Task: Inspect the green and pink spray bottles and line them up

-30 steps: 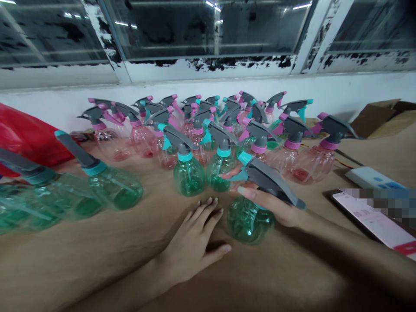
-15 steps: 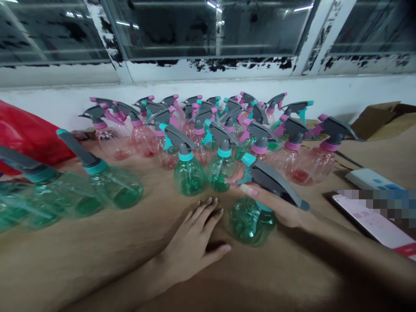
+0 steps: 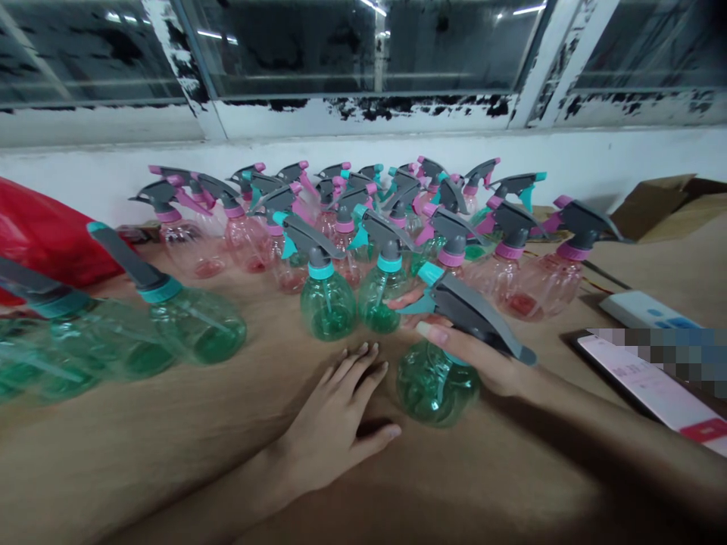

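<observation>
My right hand (image 3: 482, 356) is wrapped round the neck of a green spray bottle (image 3: 435, 390) with a grey and teal trigger head. The thumb crosses the near side of the neck, and the other fingers are partly hidden behind the head. My left hand (image 3: 335, 409) lies flat on the wooden table, fingers stretched out, just left of that bottle and holding nothing. Beyond the fingertips stand two more green spray bottles, a left one (image 3: 328, 306) and a right one (image 3: 382, 301), the latter partly behind my right fingers.
Several pink spray bottles (image 3: 250, 238) crowd the back by the wall. More green spray bottles (image 3: 198, 325) stand at left, near a red plastic bag (image 3: 51, 235). To the right are a phone (image 3: 641, 386), a white and blue box (image 3: 641, 310) and an open cardboard box (image 3: 662, 204).
The whole view has shifted slightly. Both hands keep nearly the same pose, with the right still round the neck of the green spray bottle.
</observation>
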A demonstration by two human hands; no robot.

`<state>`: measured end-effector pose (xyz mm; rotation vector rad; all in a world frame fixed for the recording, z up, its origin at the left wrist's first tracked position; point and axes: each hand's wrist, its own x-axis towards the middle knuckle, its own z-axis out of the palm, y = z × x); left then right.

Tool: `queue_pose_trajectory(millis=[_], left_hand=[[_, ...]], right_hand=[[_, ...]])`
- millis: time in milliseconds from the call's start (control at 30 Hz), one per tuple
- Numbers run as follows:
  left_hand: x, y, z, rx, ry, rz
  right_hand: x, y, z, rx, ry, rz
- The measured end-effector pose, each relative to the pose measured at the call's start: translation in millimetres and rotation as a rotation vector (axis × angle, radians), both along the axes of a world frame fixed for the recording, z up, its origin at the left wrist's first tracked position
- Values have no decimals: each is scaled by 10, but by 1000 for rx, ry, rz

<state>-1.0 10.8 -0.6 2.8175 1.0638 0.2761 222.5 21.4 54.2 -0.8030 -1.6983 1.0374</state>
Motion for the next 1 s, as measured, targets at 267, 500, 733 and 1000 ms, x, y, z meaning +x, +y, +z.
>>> queue_pose_trajectory(millis=[267,500,733,1000], left_hand=[[-11,11,-31,6,3,1],[-6,7,-10,15,15,-9],[-6,3,-8,15,-5,-14],[-9,11,-8,22,-16,-18]], right_hand=[[7,10,2,46,-17,0],[-9,-7,37,14,0,-4],[-14,-22,60,-5,6,-19],[-24,-37,92,-33,-15,-35]])
